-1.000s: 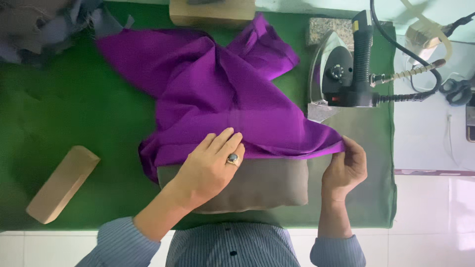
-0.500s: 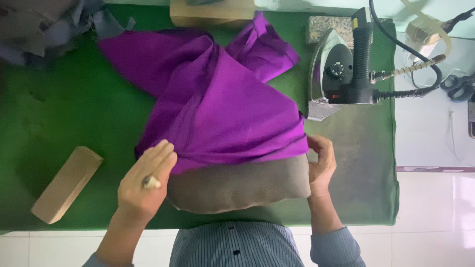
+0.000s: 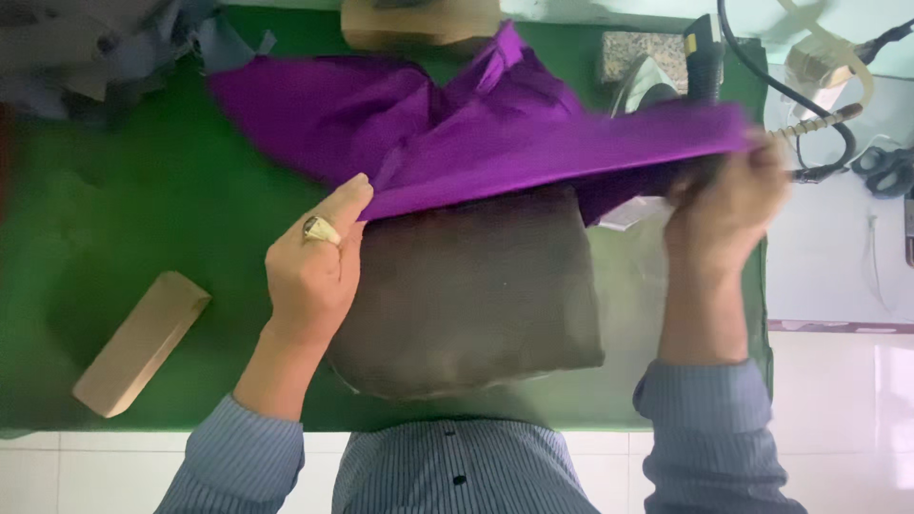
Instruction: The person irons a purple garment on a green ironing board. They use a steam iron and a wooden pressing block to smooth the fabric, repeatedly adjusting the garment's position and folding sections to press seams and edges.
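A purple garment (image 3: 476, 143) lies bunched over the middle of the green table (image 3: 114, 228). My left hand (image 3: 314, 266), with a ring on one finger, pinches the garment's near edge at its left. My right hand (image 3: 728, 200) grips the same edge at the right and holds it lifted and stretched taut. Under the raised cloth sits a grey-brown pressing pad (image 3: 471, 295), bare on top. An electric iron (image 3: 657, 76) stands at the back right, partly hidden by the lifted cloth.
A wooden block (image 3: 141, 341) lies at the near left of the table. Another wooden block (image 3: 419, 24) sits at the far edge. Grey cloth (image 3: 86, 48) is piled at the back left. The iron's black cable (image 3: 809, 105) and scissors (image 3: 885, 167) lie on the white surface at right.
Both hands have taken the garment's near edge and lifted it off the pad, pulling it taut and away. The pad, earlier covered, now shows. My right hand moved up and right.
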